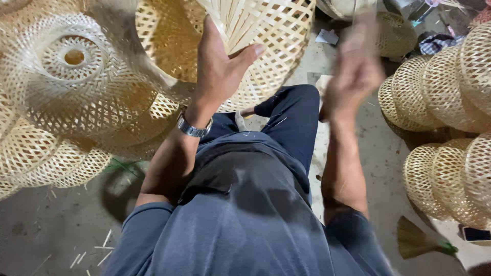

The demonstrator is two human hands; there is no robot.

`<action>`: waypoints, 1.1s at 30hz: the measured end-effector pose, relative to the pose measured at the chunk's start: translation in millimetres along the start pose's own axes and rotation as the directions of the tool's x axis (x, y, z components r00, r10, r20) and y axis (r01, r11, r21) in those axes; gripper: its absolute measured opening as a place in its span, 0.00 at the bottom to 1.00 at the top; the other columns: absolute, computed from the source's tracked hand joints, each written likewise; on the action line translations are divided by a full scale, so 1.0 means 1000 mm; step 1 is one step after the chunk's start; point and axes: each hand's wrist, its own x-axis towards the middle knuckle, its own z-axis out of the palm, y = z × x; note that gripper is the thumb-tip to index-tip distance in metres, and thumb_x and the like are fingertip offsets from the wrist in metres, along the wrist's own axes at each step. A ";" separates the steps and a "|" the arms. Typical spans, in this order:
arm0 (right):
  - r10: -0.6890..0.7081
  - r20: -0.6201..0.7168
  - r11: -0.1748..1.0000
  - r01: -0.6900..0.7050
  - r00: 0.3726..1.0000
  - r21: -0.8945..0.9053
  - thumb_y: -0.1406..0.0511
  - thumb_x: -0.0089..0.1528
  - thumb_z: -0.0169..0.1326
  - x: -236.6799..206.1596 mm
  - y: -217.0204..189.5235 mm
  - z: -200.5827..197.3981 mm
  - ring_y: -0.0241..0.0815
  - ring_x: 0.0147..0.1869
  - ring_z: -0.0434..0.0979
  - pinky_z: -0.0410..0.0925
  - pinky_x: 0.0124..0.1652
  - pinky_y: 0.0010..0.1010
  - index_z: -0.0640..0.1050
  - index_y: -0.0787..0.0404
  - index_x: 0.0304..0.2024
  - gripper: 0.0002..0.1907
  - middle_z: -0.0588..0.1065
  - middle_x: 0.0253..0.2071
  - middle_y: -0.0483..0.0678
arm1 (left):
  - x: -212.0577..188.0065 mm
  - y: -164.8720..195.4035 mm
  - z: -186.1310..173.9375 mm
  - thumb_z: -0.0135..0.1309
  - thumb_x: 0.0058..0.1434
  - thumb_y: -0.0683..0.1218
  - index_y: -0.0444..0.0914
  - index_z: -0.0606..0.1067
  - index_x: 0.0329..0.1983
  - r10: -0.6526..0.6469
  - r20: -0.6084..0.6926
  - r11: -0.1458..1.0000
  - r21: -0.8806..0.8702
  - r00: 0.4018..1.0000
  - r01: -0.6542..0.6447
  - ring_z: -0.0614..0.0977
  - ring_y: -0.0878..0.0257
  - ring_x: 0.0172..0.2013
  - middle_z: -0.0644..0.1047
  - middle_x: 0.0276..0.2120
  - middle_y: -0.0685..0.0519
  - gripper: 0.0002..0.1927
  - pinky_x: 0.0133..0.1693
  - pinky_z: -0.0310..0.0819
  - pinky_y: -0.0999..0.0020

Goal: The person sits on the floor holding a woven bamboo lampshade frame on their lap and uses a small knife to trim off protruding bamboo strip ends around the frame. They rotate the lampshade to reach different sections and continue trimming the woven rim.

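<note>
The left hand (220,71) is raised in front of the person, its fingers closed around the loose strips of a half-woven bamboo basket (266,36), with the thumb pressed across the front of them. The basket hangs in the air above the person's knees, its open lattice spreading out behind the hand. A metal wristwatch (193,128) sits on the left wrist. The right hand (355,71) is lifted beside the basket, to its right, and is blurred; its fingers look bunched, but I cannot tell whether they hold a strip. A pile of finished woven baskets (71,87) lies on the floor at the left, and more baskets (445,97) are stacked at the right. A small green-handled broom (417,243) lies on the floor (46,225) near the lower right.
</note>
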 end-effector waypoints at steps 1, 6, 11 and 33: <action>0.044 -0.115 0.995 -0.033 0.992 0.094 0.66 0.80 0.46 0.006 0.007 -0.010 0.27 0.24 0.68 0.64 0.24 0.20 0.67 0.47 0.72 0.19 0.70 0.73 0.46 | 0.001 -0.001 0.000 0.66 0.69 0.40 0.29 0.58 0.67 0.006 -0.009 1.000 0.027 1.000 -0.005 0.83 0.54 0.60 0.76 0.60 0.39 0.33 0.63 0.81 0.60; 0.290 0.146 0.898 -0.216 0.946 -0.383 0.70 0.77 0.45 0.005 -0.015 -0.037 0.29 0.25 0.68 0.66 0.23 0.21 0.61 0.54 0.76 0.25 0.72 0.71 0.57 | 0.006 -0.005 -0.015 0.65 0.70 0.40 0.28 0.61 0.66 0.013 -0.015 0.996 0.091 1.000 -0.012 0.85 0.56 0.57 0.78 0.58 0.40 0.30 0.62 0.81 0.61; 0.379 0.449 0.882 -0.169 0.809 -0.441 0.65 0.77 0.56 -0.014 -0.063 -0.006 0.40 0.28 0.79 0.75 0.30 0.32 0.47 0.56 0.80 0.39 0.78 0.55 0.57 | 0.004 -0.005 -0.013 0.64 0.70 0.39 0.28 0.60 0.67 -0.050 -0.001 0.998 -0.032 0.999 0.050 0.85 0.57 0.56 0.78 0.58 0.41 0.30 0.60 0.83 0.64; 0.006 0.546 0.795 0.327 0.838 -0.511 0.67 0.71 0.60 -0.005 -0.094 0.032 0.41 0.30 0.72 0.68 0.26 0.35 0.71 0.47 0.72 0.28 0.70 0.33 0.46 | 0.004 -0.004 -0.005 0.64 0.72 0.38 0.30 0.59 0.66 0.005 0.025 1.000 -0.017 1.000 -0.004 0.87 0.56 0.55 0.80 0.57 0.41 0.29 0.59 0.84 0.63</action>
